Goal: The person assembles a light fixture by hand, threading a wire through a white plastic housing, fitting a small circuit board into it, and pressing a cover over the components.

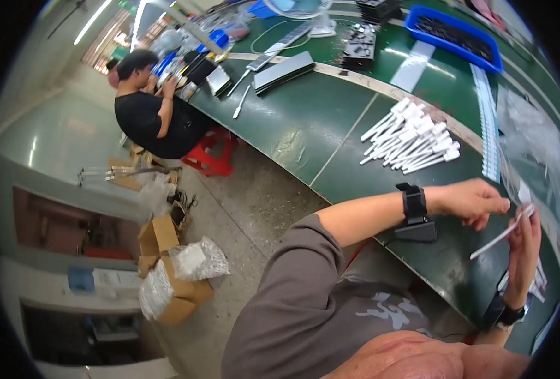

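Observation:
My right hand (525, 243) is closed on a thin white stick (501, 239) with a wider head, which slants down to the left from the fingertips. Close by on its left is my left hand (476, 201), its fingers curled and its thumb and forefinger pressed together toward the stick's head. Anything small in that pinch is too hard to see. A black band with a dark box (416, 215) sits at my left wrist. Beyond my left hand, a pile of similar white sticks (412, 136) lies on the green table (343, 170). More white pieces (537, 285) show partly behind my right wrist.
A light strip (487, 129) and clear plastic bag (532, 120) lie at the right. Farther back stand a blue tray (412, 25) of dark parts, a stack of dark pieces (359, 47) and a long box (284, 72). A co-worker (157, 117) sits on a red stool (210, 155), far left.

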Available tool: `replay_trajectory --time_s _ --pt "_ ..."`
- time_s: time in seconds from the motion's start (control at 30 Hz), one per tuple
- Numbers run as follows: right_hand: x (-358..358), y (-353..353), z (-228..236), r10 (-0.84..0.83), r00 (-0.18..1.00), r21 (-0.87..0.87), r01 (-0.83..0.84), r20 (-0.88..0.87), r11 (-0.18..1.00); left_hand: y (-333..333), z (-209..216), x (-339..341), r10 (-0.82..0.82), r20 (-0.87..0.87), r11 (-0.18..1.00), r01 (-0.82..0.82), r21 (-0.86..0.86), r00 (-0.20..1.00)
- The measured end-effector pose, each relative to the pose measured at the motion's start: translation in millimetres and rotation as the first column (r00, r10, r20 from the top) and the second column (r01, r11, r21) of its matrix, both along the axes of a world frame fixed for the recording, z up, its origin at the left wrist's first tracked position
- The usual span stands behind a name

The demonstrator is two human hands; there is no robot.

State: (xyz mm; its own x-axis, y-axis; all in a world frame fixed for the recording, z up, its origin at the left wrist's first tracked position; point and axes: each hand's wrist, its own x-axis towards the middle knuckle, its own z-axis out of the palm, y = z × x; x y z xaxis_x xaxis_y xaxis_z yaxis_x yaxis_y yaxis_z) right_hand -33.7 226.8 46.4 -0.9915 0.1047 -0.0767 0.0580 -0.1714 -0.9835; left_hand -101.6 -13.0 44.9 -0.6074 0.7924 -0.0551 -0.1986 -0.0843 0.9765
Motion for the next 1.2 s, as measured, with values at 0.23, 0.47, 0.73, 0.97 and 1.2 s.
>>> replay_trajectory --time_s 0.23,0.47,0.73,0.97,1.2 --pt "0.3 -25.7 -10.4 0.02 1.0 -0.154 -0.018 0.012 0.988 -5.1 -22.4 1.2 -0.013 0.017 0.999 0.012 0.049 1.0" --pt "-1.8 -22.5 -10.0 0.247 0.969 -0.148 -0.241 0.022 0.959 -7.9 -14.8 -1.4 0.035 0.221 0.997 -0.049 0.06 0.975" --pt "2.9 -34.0 -6.6 0.218 0.974 -0.096 -0.213 0.055 0.972 -9.3 -15.6 -2.3 0.113 0.179 0.986 -0.133 0.102 0.977" --pt "3.6 -35.1 -11.7 0.207 0.975 -0.117 -0.198 0.075 0.973 -11.7 -13.2 0.3 0.135 0.118 0.985 -0.146 0.087 0.984" --pt "3.9 -34.9 -20.0 0.254 0.96 -0.211 -0.226 0.116 0.951 -8.3 -9.0 5.8 0.247 -0.013 0.947 -0.239 0.212 0.969"
